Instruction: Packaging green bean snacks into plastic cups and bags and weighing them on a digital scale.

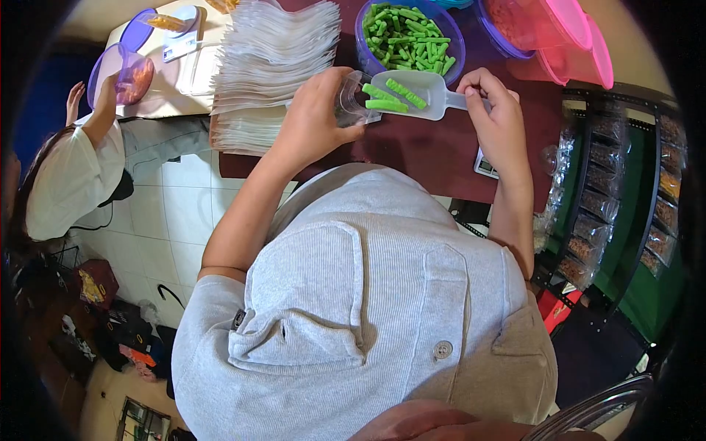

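My right hand [492,105] grips the handle of a translucent plastic scoop [430,85], which carries a few bright green snack sticks [389,105]. The scoop's front edge lies at the mouth of a clear plastic bag [358,116]. My left hand [317,113] holds that bag open, its fingers partly hidden behind the plastic. Just beyond the scoop stands a round purple-rimmed tub [462,52] full of green sticks [411,36]. To the left of my left hand lies a tall stack of clear plastic bags [276,60].
A digital scale [485,165] sits by my right forearm on the dark red table [419,160]. Pink-lidded tubs [573,55] stand back right. Packed bags hang on a rack [593,187] at right. At left, another person [71,182] handles a purple-rimmed tub [132,80] near a second scale [182,44].
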`<state>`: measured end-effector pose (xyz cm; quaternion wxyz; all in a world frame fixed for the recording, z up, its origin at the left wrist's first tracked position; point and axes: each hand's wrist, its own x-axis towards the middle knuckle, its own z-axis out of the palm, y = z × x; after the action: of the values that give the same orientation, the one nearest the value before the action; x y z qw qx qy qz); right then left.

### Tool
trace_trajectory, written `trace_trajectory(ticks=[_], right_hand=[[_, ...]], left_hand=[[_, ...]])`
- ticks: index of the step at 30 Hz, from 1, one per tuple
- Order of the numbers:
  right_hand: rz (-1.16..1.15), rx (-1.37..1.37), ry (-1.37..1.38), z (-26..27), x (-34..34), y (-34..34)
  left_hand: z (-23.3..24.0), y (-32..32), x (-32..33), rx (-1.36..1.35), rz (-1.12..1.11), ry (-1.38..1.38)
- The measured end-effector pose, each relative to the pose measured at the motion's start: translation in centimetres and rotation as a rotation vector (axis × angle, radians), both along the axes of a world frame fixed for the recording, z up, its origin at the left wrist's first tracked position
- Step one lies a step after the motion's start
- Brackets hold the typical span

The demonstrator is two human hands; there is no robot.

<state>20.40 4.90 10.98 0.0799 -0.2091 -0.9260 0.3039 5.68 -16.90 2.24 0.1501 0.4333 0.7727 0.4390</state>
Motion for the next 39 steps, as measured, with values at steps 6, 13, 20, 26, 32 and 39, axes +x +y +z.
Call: trace_trajectory(ticks=[6, 13, 20, 26, 32, 39], right_hand=[[-0.007, -0.096, 0.036, -0.3, 0.3, 0.2], [-0.055, 0.071, 0.036, 0.4, 0.9, -0.1], [-0.108, -0.157, 0.016, 1.5, 1.5, -0.5], [0.003, 0.494, 0.026, 4.2, 0.8, -2.8], [0.107, 0.672, 0.02, 6.6, 0.5, -4.9], [0.108, 0.66, 0.033, 7.8, 1.3, -5.0]], left_hand=[[0.0, -0.1, 0.1, 0.012, -0.037, -0.021], [0.0, -0.3, 0.2, 0.042, -0.069, -0.038], [0.0, -0.2, 0.5, 0.08, -0.094, -0.025], [1.0, 0.2, 1.8, 0.061, -0.137, 0.013], [0.6, 1.0, 2.6, 0.083, -0.153, -0.007], [0.6, 1.3, 3.0, 0.18, -0.2, -0.443]])
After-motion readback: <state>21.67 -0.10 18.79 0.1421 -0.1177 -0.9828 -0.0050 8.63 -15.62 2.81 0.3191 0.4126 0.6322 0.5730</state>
